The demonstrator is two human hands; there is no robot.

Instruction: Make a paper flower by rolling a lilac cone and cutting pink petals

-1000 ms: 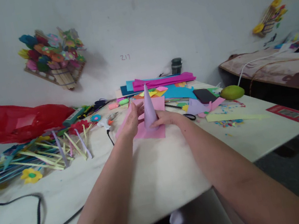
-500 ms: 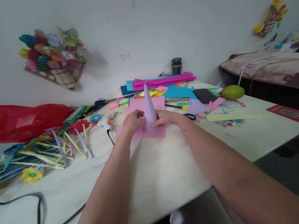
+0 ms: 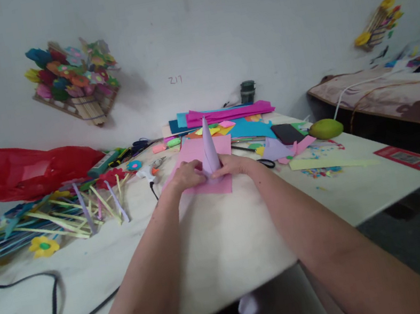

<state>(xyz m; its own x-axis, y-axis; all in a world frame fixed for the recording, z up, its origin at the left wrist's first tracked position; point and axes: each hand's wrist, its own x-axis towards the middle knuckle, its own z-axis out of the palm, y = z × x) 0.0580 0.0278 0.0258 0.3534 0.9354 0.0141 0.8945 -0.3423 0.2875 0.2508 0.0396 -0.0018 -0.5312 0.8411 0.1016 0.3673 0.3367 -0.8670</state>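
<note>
A lilac paper cone (image 3: 208, 146) stands upright, point up, over a pink paper sheet (image 3: 197, 154) on the white table (image 3: 217, 242). My left hand (image 3: 187, 176) grips the cone's base from the left, fingers curled. From the right, my right hand (image 3: 235, 164) pinches the same base. Both hands rest low on the pink sheet, close together.
Paper strips and paper flowers (image 3: 61, 215) lie at the left beside a red plastic bag (image 3: 21, 171). A black cable (image 3: 57, 303) crosses the near left. Stacked coloured sheets (image 3: 227, 113), scissors (image 3: 263, 161), a phone (image 3: 287, 133) and a green fruit (image 3: 326, 129) sit behind and right.
My left hand has come down from beside the cone's middle, fingers open, to close round its base. The right hand and the cone have stayed in place.
</note>
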